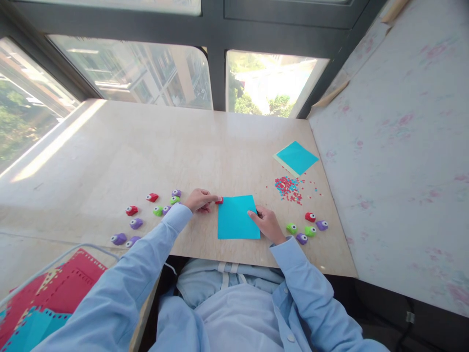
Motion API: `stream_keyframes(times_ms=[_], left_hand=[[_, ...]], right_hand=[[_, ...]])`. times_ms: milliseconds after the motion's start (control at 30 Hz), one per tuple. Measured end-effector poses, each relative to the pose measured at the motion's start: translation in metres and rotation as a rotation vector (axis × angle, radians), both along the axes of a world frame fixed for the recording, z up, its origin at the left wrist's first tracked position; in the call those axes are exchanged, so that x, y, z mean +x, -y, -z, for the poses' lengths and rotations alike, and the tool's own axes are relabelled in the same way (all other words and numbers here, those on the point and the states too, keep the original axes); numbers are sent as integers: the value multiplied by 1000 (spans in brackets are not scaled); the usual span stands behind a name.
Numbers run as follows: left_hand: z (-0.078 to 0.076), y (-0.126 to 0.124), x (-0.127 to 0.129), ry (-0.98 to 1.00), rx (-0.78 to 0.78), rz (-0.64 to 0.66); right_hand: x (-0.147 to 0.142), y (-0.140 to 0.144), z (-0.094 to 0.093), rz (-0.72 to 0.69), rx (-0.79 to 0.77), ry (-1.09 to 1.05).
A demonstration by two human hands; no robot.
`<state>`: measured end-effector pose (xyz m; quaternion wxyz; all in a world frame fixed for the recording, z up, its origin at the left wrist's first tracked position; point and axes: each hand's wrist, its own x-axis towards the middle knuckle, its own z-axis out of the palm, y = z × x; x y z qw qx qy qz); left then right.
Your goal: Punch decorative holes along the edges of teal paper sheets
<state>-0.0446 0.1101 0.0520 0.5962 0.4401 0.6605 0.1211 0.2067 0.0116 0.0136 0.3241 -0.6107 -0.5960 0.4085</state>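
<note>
A square sheet of blue paper (237, 220) lies before me near the table's front edge. At its upper left corner sits a small red craft punch (219, 200), with the fingers of my left hand (201, 199) closed on it. My right hand (266, 222) pinches the sheet's right edge, thumb on top and fingers beneath. Left of my left hand are several red, purple and green punches, among them a red punch (152, 197) and a purple punch (136, 223). More punches, including a green punch (310, 231), lie right of my right hand.
A heap of red and blue paper bits (288, 188) lies at the right, below stacked blue sheets (297, 157). Red sheets with punched edges (78, 278) and a white cable (88, 245) are at lower left. Windows stand behind; a flowered wall (399, 146) borders the right.
</note>
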Motion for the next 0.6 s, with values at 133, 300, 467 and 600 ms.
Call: stream_keyframes(times_ms=[133, 300, 467, 600], left_hand=[[-3, -3, 0, -5, -23, 11], [-2, -2, 2, 30, -41, -5], [5, -3, 2, 69, -51, -26], [7, -6, -1, 72, -64, -11]], right_hand=[[0, 0, 0, 8, 2, 7], [0, 0, 0, 10, 3, -1], [-1, 0, -2, 10, 6, -16], [-1, 1, -2, 9, 14, -31]])
